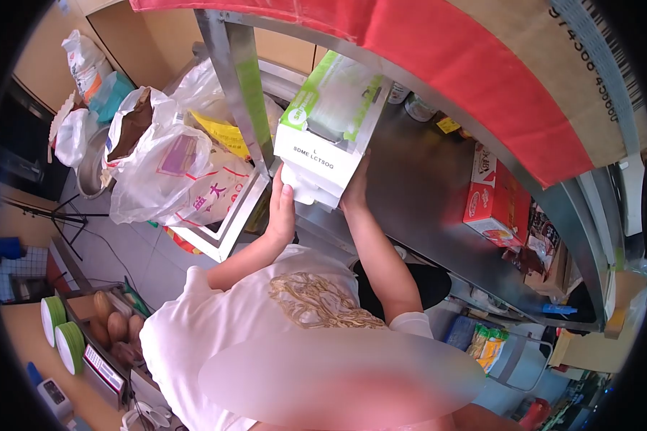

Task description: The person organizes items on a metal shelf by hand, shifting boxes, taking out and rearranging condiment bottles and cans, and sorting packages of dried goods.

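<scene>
A white-and-green carton point(320, 154) printed with "L" is held up in front of me, at the edge of a metal shelf unit. A clear film-like patch shows on its top, and a white flap hangs at its near end. My left hand point(281, 215) is pressed to the near left side of the carton, fingers pointing up. Around the lower right side curls my right hand point(355, 188), its fingers partly hidden by the carton. Whether the carton also rests on the shelf I cannot tell.
A dark metal shelf point(417, 179) lies to the right, bearing a red box point(492, 197) and several cans. Plastic bags point(187, 165) are heaped on the left. A metal post point(241, 93) stands left of the carton; a red-and-brown sack point(482, 79) hangs over the top.
</scene>
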### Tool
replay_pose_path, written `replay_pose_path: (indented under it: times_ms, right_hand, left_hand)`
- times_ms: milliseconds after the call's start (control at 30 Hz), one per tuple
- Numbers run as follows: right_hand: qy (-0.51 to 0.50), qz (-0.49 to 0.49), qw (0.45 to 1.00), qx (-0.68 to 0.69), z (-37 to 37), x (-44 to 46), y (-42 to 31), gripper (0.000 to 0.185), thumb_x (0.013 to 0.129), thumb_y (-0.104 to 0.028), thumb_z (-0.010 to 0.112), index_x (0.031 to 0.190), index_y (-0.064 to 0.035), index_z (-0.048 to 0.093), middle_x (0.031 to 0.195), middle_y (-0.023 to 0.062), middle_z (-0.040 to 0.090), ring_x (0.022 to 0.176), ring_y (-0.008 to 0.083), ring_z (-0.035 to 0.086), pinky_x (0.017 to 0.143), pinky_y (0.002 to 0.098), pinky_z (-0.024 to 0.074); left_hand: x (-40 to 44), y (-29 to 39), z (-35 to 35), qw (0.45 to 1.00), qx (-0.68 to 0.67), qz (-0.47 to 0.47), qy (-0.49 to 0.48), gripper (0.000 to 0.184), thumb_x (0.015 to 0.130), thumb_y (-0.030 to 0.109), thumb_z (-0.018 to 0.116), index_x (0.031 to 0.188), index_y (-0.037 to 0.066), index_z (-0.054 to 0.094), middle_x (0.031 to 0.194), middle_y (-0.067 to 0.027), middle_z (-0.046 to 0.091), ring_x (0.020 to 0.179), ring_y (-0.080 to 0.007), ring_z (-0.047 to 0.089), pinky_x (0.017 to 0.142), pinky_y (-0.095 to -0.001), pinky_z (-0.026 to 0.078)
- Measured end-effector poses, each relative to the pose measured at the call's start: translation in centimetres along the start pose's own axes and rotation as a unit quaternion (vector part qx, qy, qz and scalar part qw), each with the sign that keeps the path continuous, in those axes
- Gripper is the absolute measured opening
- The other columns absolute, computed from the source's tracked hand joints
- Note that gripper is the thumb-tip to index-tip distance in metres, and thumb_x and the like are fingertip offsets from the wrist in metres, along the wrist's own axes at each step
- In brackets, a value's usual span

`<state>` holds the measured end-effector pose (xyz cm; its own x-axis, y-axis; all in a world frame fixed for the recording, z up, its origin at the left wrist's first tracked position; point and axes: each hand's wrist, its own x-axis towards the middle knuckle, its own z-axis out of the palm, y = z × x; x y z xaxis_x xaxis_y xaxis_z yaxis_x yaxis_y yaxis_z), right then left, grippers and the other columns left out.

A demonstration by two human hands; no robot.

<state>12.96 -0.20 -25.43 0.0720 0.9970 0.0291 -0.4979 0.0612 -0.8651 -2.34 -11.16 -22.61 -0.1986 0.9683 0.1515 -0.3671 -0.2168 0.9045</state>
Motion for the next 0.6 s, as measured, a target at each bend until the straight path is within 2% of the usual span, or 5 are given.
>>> replay_pose_path:
  times_ms: [100, 167, 300, 567, 600]
  right_hand:
    - [-0.012, 0.015, 0.999, 0.030, 0.3, 1.0, 0.3, 0.074, 0.113, -0.058, 0.028, 0.166, -0.0062, 0.023, 0.165, 0.0139, 0.032, 0.151, 0.0274, 0.036, 0.122, 0.0397, 0.0321]
    - [0.024, 0.077, 0.994, 0.073, 2.4, 0.1, -1.5, 0.072, 0.113, -0.060, 0.026, 0.162, -0.0087, 0.033, 0.158, 0.0136, 0.046, 0.145, 0.0271, 0.048, 0.118, 0.0407, 0.0419]
    - [0.049, 0.047, 0.997, 0.021, 3.8, 0.5, -1.8, 0.070, 0.114, -0.058, 0.026, 0.166, -0.0103, 0.024, 0.161, 0.0134, 0.040, 0.146, 0.0247, 0.044, 0.120, 0.0399, 0.0380]
    - [0.015, -0.041, 0.999, 0.008, 5.0, 2.4, -1.2, 0.068, 0.115, -0.056, 0.025, 0.163, -0.0080, 0.030, 0.157, 0.0127, 0.044, 0.143, 0.0241, 0.046, 0.119, 0.0398, 0.0374]
    - [0.016, -0.048, 0.999, 0.010, 4.8, 2.7, -0.7, 0.068, 0.115, -0.055, 0.025, 0.162, -0.0076, 0.031, 0.156, 0.0125, 0.044, 0.143, 0.0240, 0.046, 0.119, 0.0397, 0.0371]
  left_hand:
    - [1.4, 0.4, 1.1, 0.997, -0.074, 0.007, 0.016, 0.087, 0.103, 0.063, 0.053, 0.160, 0.001, 0.032, 0.161, -0.0131, 0.042, 0.150, -0.0253, 0.039, 0.125, -0.0422, 0.025]
    - [2.3, -0.3, 0.7, 0.993, -0.113, 0.002, 0.032, 0.085, 0.104, 0.062, 0.052, 0.160, 0.002, 0.033, 0.163, -0.0108, 0.041, 0.151, -0.0247, 0.038, 0.125, -0.0420, 0.025]
    - [2.6, 0.7, 1.3, 0.986, -0.163, 0.017, 0.026, 0.084, 0.105, 0.060, 0.052, 0.161, 0.002, 0.031, 0.164, -0.0112, 0.040, 0.152, -0.0247, 0.036, 0.127, -0.0409, 0.023]
    - [3.7, 1.0, 1.8, 0.986, -0.159, 0.007, 0.048, 0.073, 0.107, 0.042, 0.059, 0.161, 0.002, 0.029, 0.161, -0.0116, 0.040, 0.151, -0.0226, 0.036, 0.127, -0.0384, 0.022]
    - [3.9, 0.9, 2.2, 0.989, -0.120, -0.001, 0.081, 0.080, 0.102, 0.058, 0.060, 0.155, 0.002, 0.038, 0.159, -0.0112, 0.046, 0.150, -0.0238, 0.039, 0.126, -0.0423, 0.025]
